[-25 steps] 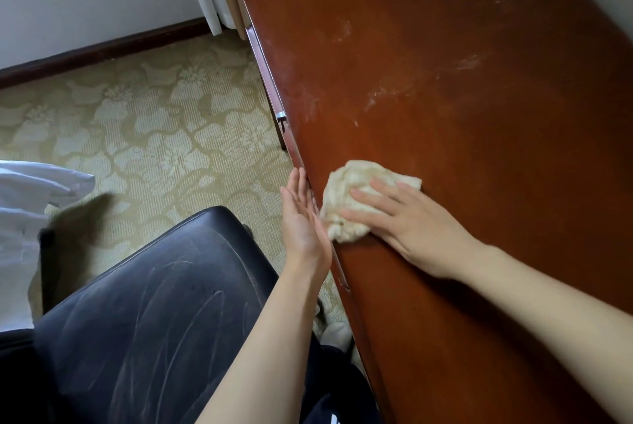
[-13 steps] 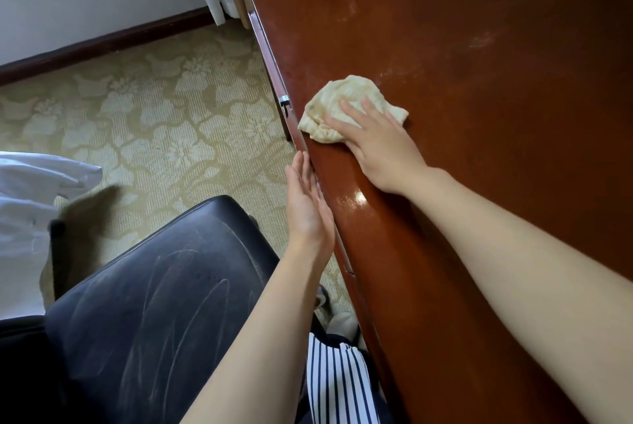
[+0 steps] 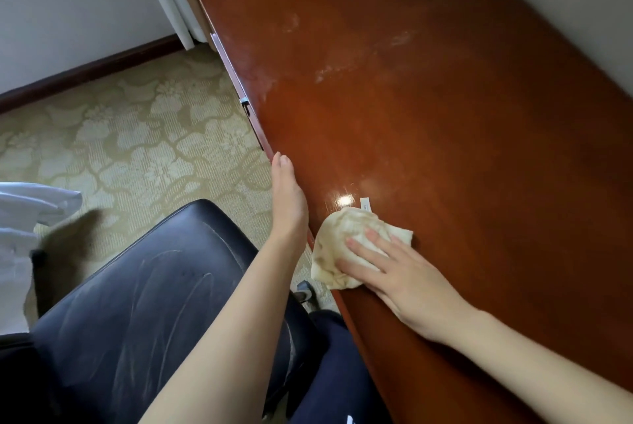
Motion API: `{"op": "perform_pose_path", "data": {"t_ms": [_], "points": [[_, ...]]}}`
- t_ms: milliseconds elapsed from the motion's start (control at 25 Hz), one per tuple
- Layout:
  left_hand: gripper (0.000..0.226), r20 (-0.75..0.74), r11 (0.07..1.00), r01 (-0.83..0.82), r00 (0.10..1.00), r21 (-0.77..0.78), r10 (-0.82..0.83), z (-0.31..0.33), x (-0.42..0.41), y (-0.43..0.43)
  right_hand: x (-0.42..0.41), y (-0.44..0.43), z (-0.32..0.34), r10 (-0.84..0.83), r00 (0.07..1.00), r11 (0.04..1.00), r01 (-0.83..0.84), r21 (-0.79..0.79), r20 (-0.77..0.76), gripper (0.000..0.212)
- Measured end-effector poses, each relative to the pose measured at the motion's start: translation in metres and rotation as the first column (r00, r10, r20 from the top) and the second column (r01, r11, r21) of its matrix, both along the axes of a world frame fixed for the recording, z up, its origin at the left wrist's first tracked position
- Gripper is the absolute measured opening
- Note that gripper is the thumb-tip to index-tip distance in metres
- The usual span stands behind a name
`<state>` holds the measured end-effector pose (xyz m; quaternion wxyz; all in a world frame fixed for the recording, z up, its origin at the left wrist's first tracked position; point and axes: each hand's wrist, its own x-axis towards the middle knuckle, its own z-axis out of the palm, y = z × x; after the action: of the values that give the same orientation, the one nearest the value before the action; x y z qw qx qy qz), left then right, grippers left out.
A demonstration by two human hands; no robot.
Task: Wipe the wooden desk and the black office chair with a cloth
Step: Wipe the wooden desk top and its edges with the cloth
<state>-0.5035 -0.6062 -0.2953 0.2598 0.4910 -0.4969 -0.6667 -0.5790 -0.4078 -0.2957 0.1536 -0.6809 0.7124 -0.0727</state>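
The reddish-brown wooden desk (image 3: 445, 115) fills the right side, with pale dusty smears on its far part. A crumpled cream cloth (image 3: 342, 235) lies at the desk's near left edge, partly hanging over it. My right hand (image 3: 404, 276) presses flat on the cloth, fingers spread over it. My left hand (image 3: 287, 197) is held flat and upright against the desk's left edge, holding nothing. The black office chair (image 3: 144, 303) stands at lower left, its seat marked with whitish streaks.
Patterned beige carpet (image 3: 130, 142) covers the floor left of the desk. White fabric (image 3: 20, 235) lies at the far left. A white wall with dark skirting and a curtain stand at the back. My dark-trousered leg (image 3: 342, 372) is between chair and desk.
My right hand has slid the cloth back along the desk's left edge towards me, after pushing it away half a second ago. The left hand stays against the edge.
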Motion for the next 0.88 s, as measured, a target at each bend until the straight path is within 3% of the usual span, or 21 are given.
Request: {"op": "perform_pose_path", "data": {"t_ms": [160, 240, 360, 560, 760, 880], "points": [[0.085, 0.094, 0.999, 0.03, 0.995, -0.021, -0.028, 0.005, -0.006, -0.004, -0.021, -0.009, 0.005, 0.058, 0.998, 0.998, -0.057, 0.033, -0.038, 0.042], [0.073, 0.134, 0.996, 0.024, 0.991, -0.082, -0.013, 0.006, -0.015, -0.01, -0.04, -0.03, 0.007, 0.025, 0.999, 0.996, -0.021, 0.09, -0.039, 0.044], [0.054, 0.226, 0.989, -0.011, 0.973, -0.148, 0.045, 0.013, -0.037, -0.024, -0.079, -0.072, 0.011, -0.132, 0.991, 0.984, 0.131, 0.12, 0.001, 0.042], [0.047, 0.349, 0.967, -0.101, 0.92, -0.235, 0.181, 0.031, -0.084, -0.064, -0.149, -0.138, 0.024, -0.419, 0.907, 0.888, 0.4, 0.227, 0.04, 0.048], [0.045, 0.288, 0.95, -0.03, 0.95, -0.31, 0.124, 0.037, -0.132, -0.1, -0.166, -0.169, 0.017, -0.502, 0.865, 0.846, 0.49, 0.208, 0.005, 0.049], [0.044, 0.269, 0.944, -0.011, 0.957, -0.33, 0.105, 0.034, -0.14, -0.104, -0.148, -0.157, 0.013, -0.47, 0.882, 0.872, 0.462, 0.162, 0.013, 0.051]]}}
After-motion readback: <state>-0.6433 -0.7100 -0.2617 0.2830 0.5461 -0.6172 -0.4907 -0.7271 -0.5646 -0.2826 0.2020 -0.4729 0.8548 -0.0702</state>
